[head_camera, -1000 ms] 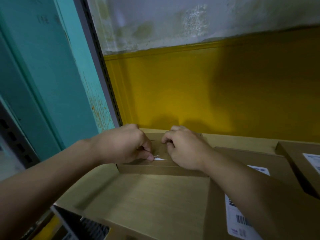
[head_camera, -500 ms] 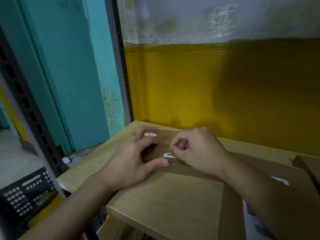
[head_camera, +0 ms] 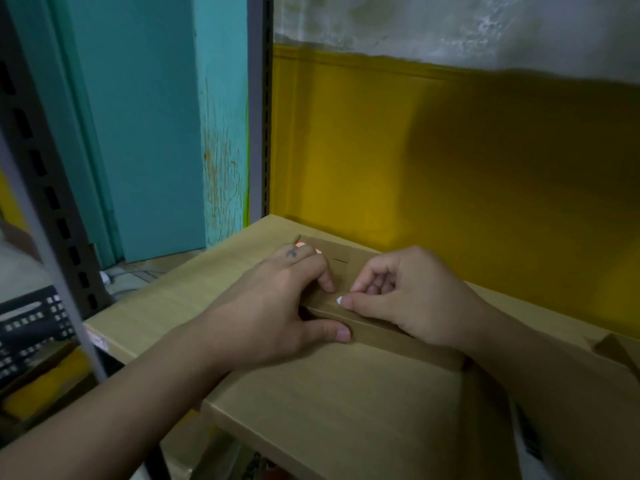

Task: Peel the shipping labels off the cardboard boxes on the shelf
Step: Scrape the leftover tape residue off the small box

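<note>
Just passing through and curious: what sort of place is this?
Probably a storeroom or warehouse: flat cardboard boxes lie on a shelf with slotted metal uprights, and a black plastic crate sits lower left.

Brown box [head_camera: 355, 259], white label scrap [head_camera: 339, 300] — perhaps; yellow wall [head_camera: 450, 161], teal door [head_camera: 138, 116], black crate [head_camera: 27, 327].

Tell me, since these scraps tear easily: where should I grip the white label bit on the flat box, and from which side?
Probably pinch the lifted white tip of the label, where the right hand has it, coming from the right, low over the box top: only that tip shows free. The left hand presses the box steady.
</note>
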Available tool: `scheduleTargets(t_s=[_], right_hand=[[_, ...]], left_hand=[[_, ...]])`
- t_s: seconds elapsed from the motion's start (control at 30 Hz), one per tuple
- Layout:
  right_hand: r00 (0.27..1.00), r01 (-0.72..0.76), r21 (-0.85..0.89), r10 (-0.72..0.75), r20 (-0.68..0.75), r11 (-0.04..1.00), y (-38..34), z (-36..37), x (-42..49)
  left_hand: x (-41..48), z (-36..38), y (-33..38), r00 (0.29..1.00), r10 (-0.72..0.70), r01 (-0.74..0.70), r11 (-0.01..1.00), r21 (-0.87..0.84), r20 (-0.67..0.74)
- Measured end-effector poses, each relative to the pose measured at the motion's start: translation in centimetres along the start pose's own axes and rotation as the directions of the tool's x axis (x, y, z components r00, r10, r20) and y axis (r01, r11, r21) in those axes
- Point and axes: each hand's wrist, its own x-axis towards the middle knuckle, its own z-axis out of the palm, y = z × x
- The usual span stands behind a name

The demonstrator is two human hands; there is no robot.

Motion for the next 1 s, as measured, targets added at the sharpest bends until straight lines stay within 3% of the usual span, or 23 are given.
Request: scheduleTargets(t_s=[0.2, 0.47, 1.0], right_hand=[[1.000, 0.003, -0.057, -0.003, -0.002, 0.998, 0.13, 0.08, 0.33], [0.999, -0.029, 0.007, 0.029, 0.046, 1.000, 0.11, -0.22, 0.40], [0.997, -0.083, -0.006, 0.083, 0.004, 0.997, -0.08, 0.05, 0.73]], left_hand=[[-0.04, 0.02, 0.07, 1.000, 0.004, -0.004, 1.000, 0.030, -0.004], [-0.05, 0.07, 0.12, 1.000, -0.011, 0.011, 1.000, 0.018, -0.005], [-0.10, 0.20, 0.27, 1.000, -0.007, 0.007, 1.000, 0.011, -0.026]])
